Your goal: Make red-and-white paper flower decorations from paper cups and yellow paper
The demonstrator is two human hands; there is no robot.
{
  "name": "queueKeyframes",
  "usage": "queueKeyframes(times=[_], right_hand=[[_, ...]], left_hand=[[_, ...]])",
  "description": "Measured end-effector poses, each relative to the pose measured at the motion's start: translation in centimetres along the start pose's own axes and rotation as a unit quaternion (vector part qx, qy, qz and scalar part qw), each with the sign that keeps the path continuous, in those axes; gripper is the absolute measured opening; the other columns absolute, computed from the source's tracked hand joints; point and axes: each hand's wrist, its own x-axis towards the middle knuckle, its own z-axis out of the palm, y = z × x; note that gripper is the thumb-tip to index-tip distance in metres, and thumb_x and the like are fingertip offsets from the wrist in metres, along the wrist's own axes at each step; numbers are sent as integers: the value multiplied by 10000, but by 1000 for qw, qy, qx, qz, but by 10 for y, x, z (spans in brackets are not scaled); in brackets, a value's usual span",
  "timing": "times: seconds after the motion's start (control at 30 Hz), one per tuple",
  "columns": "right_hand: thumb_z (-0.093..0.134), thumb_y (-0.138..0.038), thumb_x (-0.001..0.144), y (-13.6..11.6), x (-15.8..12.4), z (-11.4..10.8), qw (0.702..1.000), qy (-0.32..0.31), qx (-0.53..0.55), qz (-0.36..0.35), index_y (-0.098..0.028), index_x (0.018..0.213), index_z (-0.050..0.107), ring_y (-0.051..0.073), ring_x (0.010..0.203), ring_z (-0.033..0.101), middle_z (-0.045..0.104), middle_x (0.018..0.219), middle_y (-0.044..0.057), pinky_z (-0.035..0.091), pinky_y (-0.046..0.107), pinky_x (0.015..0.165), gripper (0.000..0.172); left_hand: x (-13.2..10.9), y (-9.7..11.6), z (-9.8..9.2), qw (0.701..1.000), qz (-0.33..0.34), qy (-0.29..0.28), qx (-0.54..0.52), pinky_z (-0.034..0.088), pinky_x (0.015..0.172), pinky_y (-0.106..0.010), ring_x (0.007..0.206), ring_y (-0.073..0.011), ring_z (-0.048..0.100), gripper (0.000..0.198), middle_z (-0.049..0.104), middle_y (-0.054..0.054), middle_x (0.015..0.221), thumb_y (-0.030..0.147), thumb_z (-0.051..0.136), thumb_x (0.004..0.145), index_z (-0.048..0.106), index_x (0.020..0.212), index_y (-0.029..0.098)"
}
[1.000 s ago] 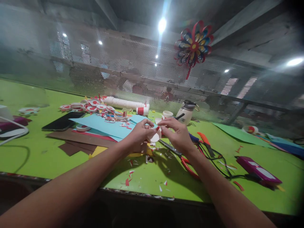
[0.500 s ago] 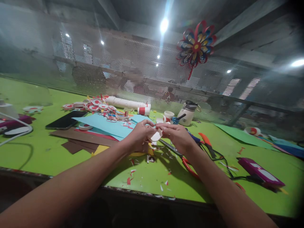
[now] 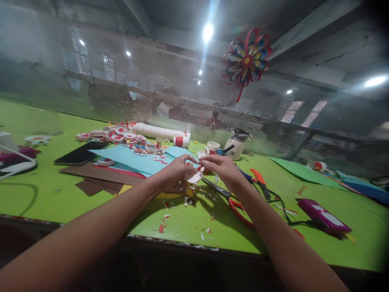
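Observation:
My left hand point(image 3: 178, 172) is closed around a round white paper cup piece point(image 3: 194, 177), held low above the table. On the other side, my right hand point(image 3: 223, 169) pinches at the upper edge of this piece, where a bit of red shows; the fingertips partly hide the contact. Scissors with red-orange handles point(image 3: 238, 211) lie beneath my right hand and forearm, their blades pointing toward the cup piece. Red and white paper scraps point(image 3: 164, 224) are scattered below my hands. Light blue sheets point(image 3: 133, 159) spread out to the left of my left hand.
Decorated red and white paper rings point(image 3: 121, 134) pile up at the back left, near a phone point(image 3: 80, 153) and a stack of white cups point(image 3: 161, 130). A jug point(image 3: 237, 142) stands at the back. To the right are orange-handled pliers point(image 3: 258, 177) and a purple device point(image 3: 323, 215).
The cup piece has shifted slightly left and turned, so more of its round white face shows. My right fingertips have moved along its upper edge. The view has swung slightly right.

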Motion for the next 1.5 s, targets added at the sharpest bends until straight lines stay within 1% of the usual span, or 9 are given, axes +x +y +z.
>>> queueKeyframes(times=[0.13,0.3,0.43,0.57,0.7,0.83,1.03,1.23,1.5], right_hand=[[698,-296,714,-4,-2,-2,994,-94,-22,42,-166,826,740,150,695,620,698,748,42,484,330,724,177],[742,-274,671,-5,-3,0,985,-129,45,102,-154,828,708,112,543,580,650,586,10,480,279,590,200],[780,-258,635,-5,-2,-3,981,-109,103,121,-150,836,704,103,538,575,657,613,21,460,246,533,241],[813,-262,598,-1,2,-4,975,-32,176,132,-136,808,686,112,539,583,657,626,34,486,265,540,276],[846,-278,539,6,6,1,972,23,210,108,-135,782,660,116,559,589,651,640,19,517,286,570,337],[865,-326,497,12,6,10,970,40,222,95,-143,748,637,111,573,598,642,653,-3,538,288,598,385],[876,-320,487,15,3,19,969,18,225,105,-137,730,646,129,569,620,655,639,12,551,295,601,382],[862,-320,532,11,0,19,967,-25,224,118,-122,701,663,142,578,634,664,604,31,553,294,595,328],[854,-352,535,7,-2,19,968,-43,215,126,-118,739,669,140,579,636,673,629,37,543,300,612,361]], left_hand=[[-1,0,-3,999,-5,-33,34,336,408,-188,493,-121,571,355,598,-4,644,221,709,663,516,960,192],[0,-1,-5,998,6,-62,-3,394,454,-224,532,-140,588,315,608,-39,664,191,698,663,538,934,180],[-1,7,-5,995,-4,-62,-76,427,509,-243,594,-160,601,275,607,-49,673,160,650,670,568,932,160],[-4,15,-4,992,5,-48,-119,449,541,-245,663,-163,608,306,639,-75,794,224,605,725,588,1022,155],[-6,15,2,993,27,-29,-108,483,659,-270,822,-186,622,402,654,-92,963,273,640,725,554,1105,175],[-3,8,7,996,55,37,-53,468,620,-259,715,-148,607,416,639,-53,892,189,675,643,557,1040,160],[4,2,3,988,98,122,13,439,602,-243,636,-120,548,247,621,-22,755,193,647,631,611,865,123],[0,6,5,986,105,123,28,407,550,-237,565,-118,523,337,614,-10,683,340,684,649,627,901,124],[-1,7,7,983,122,133,27,383,537,-218,543,-97,490,273,575,18,639,346,685,668,609,814,129]])
